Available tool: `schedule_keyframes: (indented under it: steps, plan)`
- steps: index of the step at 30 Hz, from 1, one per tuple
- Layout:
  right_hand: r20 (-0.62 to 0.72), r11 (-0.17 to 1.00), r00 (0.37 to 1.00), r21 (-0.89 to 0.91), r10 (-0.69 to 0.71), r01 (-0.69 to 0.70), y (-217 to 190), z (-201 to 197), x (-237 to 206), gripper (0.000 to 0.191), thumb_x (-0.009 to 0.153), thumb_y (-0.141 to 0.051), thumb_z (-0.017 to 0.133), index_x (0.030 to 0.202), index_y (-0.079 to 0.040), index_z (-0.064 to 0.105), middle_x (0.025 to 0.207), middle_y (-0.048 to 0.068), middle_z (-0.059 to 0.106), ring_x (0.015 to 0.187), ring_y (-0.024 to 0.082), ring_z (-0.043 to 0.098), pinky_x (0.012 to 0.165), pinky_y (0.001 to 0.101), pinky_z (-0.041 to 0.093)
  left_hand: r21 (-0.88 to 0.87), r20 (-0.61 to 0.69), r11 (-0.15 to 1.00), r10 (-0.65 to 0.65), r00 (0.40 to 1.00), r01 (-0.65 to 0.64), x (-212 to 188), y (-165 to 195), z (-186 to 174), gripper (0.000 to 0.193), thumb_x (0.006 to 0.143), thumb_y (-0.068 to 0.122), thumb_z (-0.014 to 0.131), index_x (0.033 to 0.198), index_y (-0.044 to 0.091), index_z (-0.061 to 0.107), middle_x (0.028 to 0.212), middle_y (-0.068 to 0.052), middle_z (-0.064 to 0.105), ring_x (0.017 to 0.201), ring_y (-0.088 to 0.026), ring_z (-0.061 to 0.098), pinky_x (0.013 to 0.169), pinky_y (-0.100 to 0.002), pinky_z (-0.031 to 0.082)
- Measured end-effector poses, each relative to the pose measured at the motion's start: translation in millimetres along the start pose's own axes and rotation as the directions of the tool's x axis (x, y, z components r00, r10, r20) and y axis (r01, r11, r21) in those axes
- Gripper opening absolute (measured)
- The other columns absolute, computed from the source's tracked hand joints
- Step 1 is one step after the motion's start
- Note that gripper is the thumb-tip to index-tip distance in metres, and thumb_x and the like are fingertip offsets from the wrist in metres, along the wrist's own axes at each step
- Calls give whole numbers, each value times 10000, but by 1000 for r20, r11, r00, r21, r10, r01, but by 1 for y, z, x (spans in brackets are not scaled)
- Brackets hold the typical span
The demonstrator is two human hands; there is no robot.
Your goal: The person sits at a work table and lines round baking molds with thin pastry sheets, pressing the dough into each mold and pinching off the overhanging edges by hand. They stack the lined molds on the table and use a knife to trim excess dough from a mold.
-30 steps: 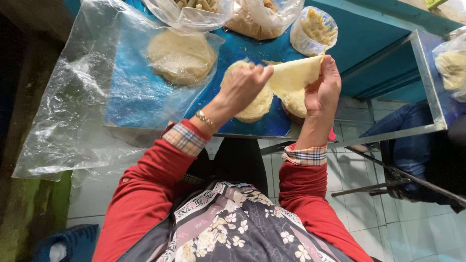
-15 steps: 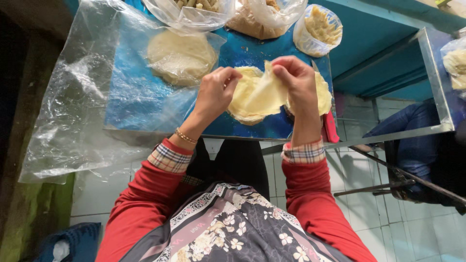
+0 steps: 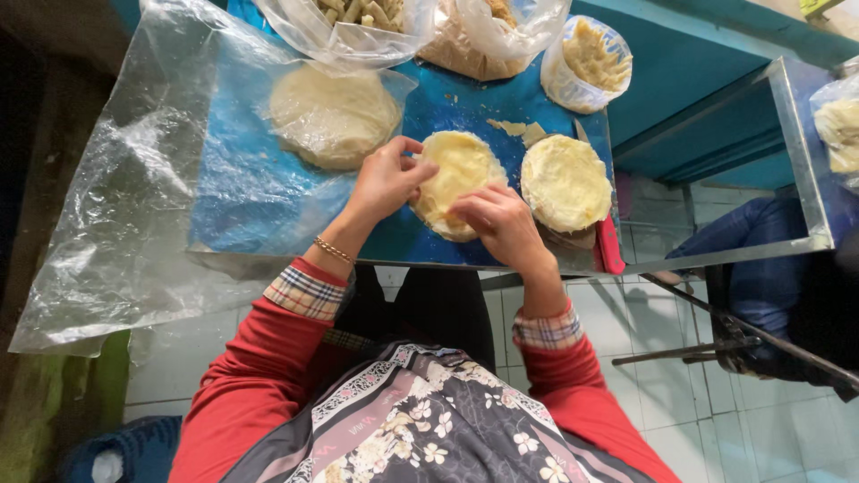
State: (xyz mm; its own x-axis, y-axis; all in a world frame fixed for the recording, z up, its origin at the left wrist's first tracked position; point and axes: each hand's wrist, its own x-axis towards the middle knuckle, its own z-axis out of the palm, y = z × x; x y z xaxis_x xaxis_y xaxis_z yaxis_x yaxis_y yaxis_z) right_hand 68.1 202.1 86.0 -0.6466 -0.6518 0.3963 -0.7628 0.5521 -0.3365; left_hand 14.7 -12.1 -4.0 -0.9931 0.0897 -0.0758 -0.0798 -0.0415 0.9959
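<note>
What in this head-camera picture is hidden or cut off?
- Wrapper: near edge hidden under the right hand.
- Left hand: fingertips curl out of sight over the wrapper's rim.
- Bag of cut pieces: cut off by the top edge.
- Right-hand bag: cut off by the frame.

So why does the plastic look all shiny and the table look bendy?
Head view: light glares off the crinkled clear plastic sheet; the wide lens bows the table's metal edge; the left hand, right hand and pale round wrapper look sharp, not blurred.

Round pale-yellow dough wrapper [image 3: 461, 174] lies flat on the blue table [image 3: 429, 107]
</note>
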Motion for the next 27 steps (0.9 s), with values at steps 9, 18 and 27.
schedule_keyframes:
  steps: [9,18,27]
  plan:
    - [-368,958,901,-78,230,-276,-29,36,-2,496,720,-279,893,1088,-12,695,1011,135,702,934,310,637,816,436,490,-63,-35,996,63,997,-65,0,28,22,363,810,132,714,1136,2,620,879,-76,707,669,-126,735,585,-322,629]
    - [-154,485,713,826,685,-288,80,27,20,140,1024,-45,672,1145,-12,733,909,-17,697,741,51,586,639,211,468,394,-167,887,327,930,-241,13,36,-2,154,907,198,692,991,83,752,870,-106,763,794,-267,746,724,-393,575]
    - [-334,991,936,-30,110,-127,40,-2,30,291,946,63,646,1150,-123,736,1012,91,726,930,250,701,784,357,562,615,-92,714,486,869,-334,9,14,-6,73,834,94,692,845,42,743,870,-172,725,865,-360,695,792,-460,545]
